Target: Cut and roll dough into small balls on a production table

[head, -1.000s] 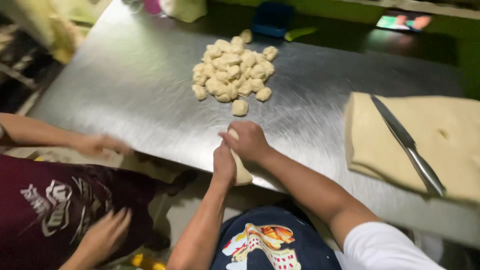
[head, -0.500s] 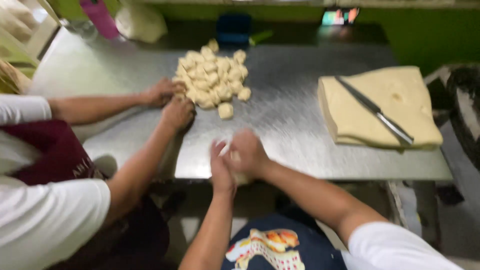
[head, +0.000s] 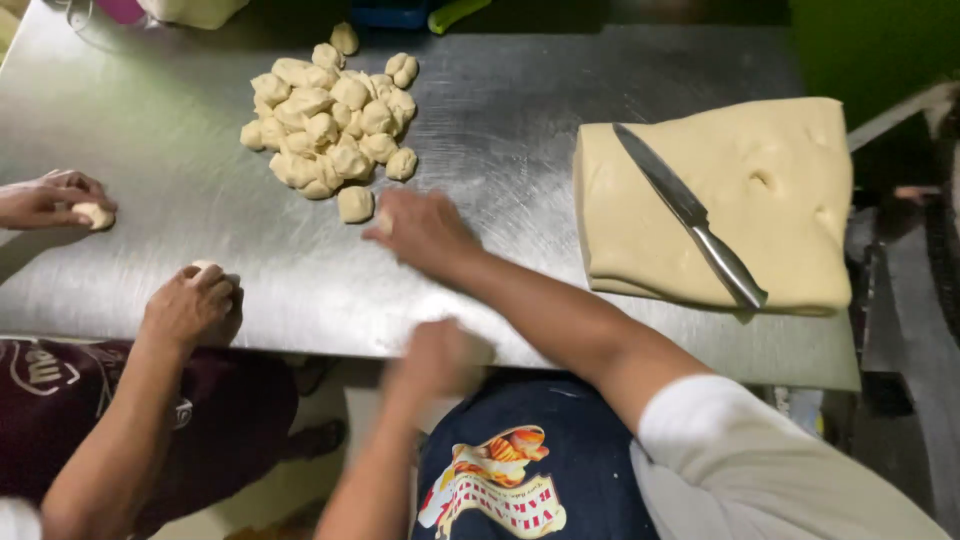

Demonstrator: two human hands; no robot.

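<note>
Right hand (head: 425,230) lies flat on the steel tabletop (head: 500,130), fingers loosely spread, just beside one loose dough piece (head: 354,203); grip unclear from blur. Left hand (head: 435,358) at the tabletop edge, curled, contents unclear. Roughly 25 lumpy dough balls piled (head: 325,125). One smooth dough slab (head: 760,190), one steel knife (head: 690,218) lying on it. Co-worker's two hands (head: 190,305) each cup a ball.

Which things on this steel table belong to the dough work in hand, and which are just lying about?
In use:
- right hand, reaching to the heap
- heap of small pale dough pieces
- left hand, blurred at the edge of the brushed steel table

Lying about:
- big pale slab of dough
- steel knife resting on the slab
- green object at the far edge
</note>
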